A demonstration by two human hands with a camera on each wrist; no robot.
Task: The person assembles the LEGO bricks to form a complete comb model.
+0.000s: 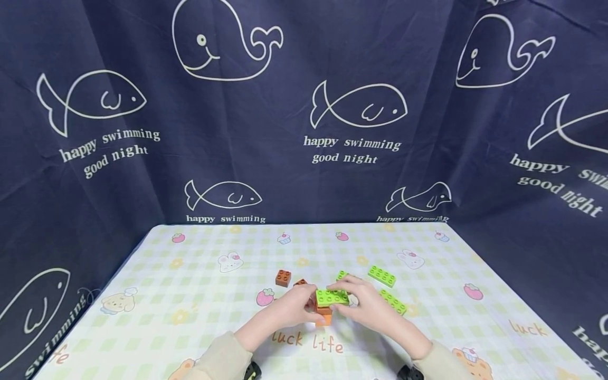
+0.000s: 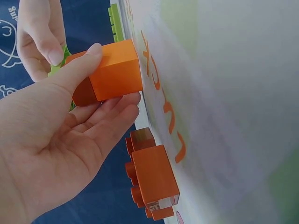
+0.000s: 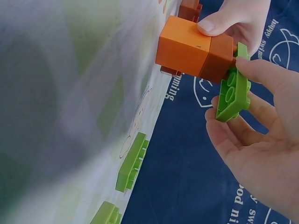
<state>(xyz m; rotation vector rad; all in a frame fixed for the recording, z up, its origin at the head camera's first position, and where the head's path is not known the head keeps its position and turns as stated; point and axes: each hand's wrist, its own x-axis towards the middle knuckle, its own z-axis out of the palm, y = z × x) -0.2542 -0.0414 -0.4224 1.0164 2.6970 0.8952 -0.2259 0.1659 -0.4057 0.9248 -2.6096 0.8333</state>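
My left hand (image 1: pixel 290 307) grips a small stack, an orange block (image 2: pixel 117 70) with a reddish-brown block (image 3: pixel 217 58) on its studded side. The thumb presses one face and the fingers lie along the opposite side. My right hand (image 1: pixel 364 302) pinches a thin lime-green studded brick (image 1: pixel 332 298) between thumb and fingers. This green brick lies over the brown block and juts out past it to the right. In the right wrist view its hollow underside shows, and a brown stud is visible between the two, so it looks slightly tilted.
Loose brown blocks (image 1: pixel 283 278) lie behind and left of the hands, one partly hidden by the left hand. Several green bricks (image 1: pixel 381 275) lie behind and to the right, one partly covered by the right hand. A patterned cloth (image 1: pixel 190 295) covers the table; a dark blue curtain (image 1: pixel 285 116) hangs behind.
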